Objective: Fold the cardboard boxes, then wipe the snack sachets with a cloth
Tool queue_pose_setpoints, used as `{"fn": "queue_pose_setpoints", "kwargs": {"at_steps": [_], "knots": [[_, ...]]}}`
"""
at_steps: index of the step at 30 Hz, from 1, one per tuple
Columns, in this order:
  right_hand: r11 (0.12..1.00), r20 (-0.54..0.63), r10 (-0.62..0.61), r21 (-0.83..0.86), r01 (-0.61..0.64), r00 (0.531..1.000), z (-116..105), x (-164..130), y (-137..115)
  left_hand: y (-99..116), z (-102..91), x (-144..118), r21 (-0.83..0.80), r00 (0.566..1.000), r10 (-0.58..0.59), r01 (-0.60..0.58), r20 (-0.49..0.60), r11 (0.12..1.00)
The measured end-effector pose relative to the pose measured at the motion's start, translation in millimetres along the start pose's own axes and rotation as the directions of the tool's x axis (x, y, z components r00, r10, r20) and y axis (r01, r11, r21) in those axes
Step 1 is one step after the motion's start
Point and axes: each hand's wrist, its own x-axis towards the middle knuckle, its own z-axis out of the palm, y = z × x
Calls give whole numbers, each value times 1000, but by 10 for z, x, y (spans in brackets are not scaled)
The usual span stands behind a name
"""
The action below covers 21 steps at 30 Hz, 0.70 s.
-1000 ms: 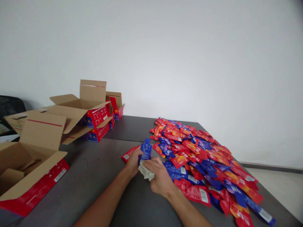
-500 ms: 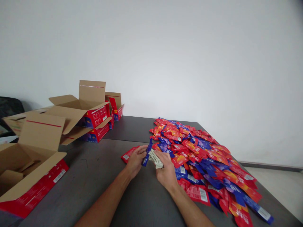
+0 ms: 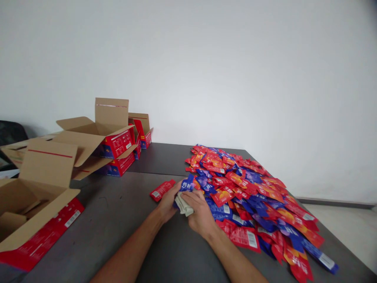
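My left hand [image 3: 168, 202] is closed around a blue pouch [image 3: 187, 184] with white lettering, held tilted above the table. A folded pale cloth [image 3: 184, 205] is gripped in my right hand [image 3: 200, 210], which presses it against the front of that pouch. The pouch's lower part is mostly covered by the cloth and fingers. Just beyond my left hand, a red pouch [image 3: 161, 190] lies flat on the dark table. Close on the right of my right hand spreads a big heap of red and blue pouches [image 3: 235, 184].
An open red carton [image 3: 55, 232] with brown flaps stands at the near left. Behind it are stacked open cartons [image 3: 118, 145] and another open carton [image 3: 146, 137] farther back. The dark table [image 3: 118, 220] runs up to a white wall [image 3: 224, 78].
My left hand has turned the blue pouch so its lettered face shows. My right hand has moved left, bringing the cloth onto the pouch.
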Motion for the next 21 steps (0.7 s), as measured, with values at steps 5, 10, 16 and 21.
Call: {"fn": "queue_pose_setpoints", "kwargs": {"at_steps": [5,10,16,21], "knots": [[986,-223,102,-108,-128,969,-128,-6,239,-69,-33,-50,102,998,-34,29,52,994],[978,-250,93,-160,-136,964,-184,-7,275,-88,-13,-51,114,995,-78,70,66,991],[994,-13,27,-108,-28,1000,-33,-9,82,-25,-32,34,-33,994,-61,64,92,997],[995,16,27,-92,-26,1000,-38,-8,79,-25,-3,19,-51,995,-66,70,79,996]]}}
